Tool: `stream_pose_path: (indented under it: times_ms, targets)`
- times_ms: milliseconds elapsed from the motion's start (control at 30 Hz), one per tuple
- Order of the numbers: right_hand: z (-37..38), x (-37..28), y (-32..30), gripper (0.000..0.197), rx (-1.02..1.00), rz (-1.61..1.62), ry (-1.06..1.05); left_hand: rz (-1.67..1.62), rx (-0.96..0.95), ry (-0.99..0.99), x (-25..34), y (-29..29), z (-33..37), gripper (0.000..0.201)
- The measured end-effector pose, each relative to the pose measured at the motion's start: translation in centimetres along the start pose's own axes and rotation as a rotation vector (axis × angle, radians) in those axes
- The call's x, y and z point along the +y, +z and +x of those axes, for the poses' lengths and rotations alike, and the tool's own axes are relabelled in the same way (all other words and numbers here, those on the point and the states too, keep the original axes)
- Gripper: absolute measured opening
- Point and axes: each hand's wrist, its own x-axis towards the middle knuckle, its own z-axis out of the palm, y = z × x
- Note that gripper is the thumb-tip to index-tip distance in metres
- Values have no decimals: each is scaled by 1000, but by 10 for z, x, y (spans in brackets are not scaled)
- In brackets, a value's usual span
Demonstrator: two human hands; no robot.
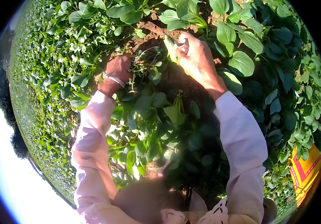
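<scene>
My left hand [118, 71], with a pale band at its wrist, is closed low among the plants. Thin-stemmed weeds [142, 62] stick out around its fingers, which are partly hidden. To the right, my right hand [197, 56] is closed around a pale green, narrow piece [171, 49]; I cannot tell whether it is a handle or a folded leaf. A brown, rusty-looking strip [152, 27] lies just beyond its far end, over bare soil. Something shiny shows between the thumb and fingers. A drooping leaf [176, 114] hangs below, between my forearms.
Broad-leaved green plants [241, 63] crowd close on the right and at the top. Smaller leafy plants [56, 56] spread over the left. Brown soil [183, 76] shows between the hands. A yellow and red bag [306, 171] lies at the lower right.
</scene>
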Motion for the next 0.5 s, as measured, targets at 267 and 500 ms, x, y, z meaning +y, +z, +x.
stream_pose_path:
  times_ms: [267, 500]
  targets:
    - [14, -13, 30, 13, -74, -120, 31, 356, 444, 136, 5, -13, 24, 44]
    - [-4, -22, 30, 11, -129, -127, 16, 209, 451, 78, -4, 16, 18, 36]
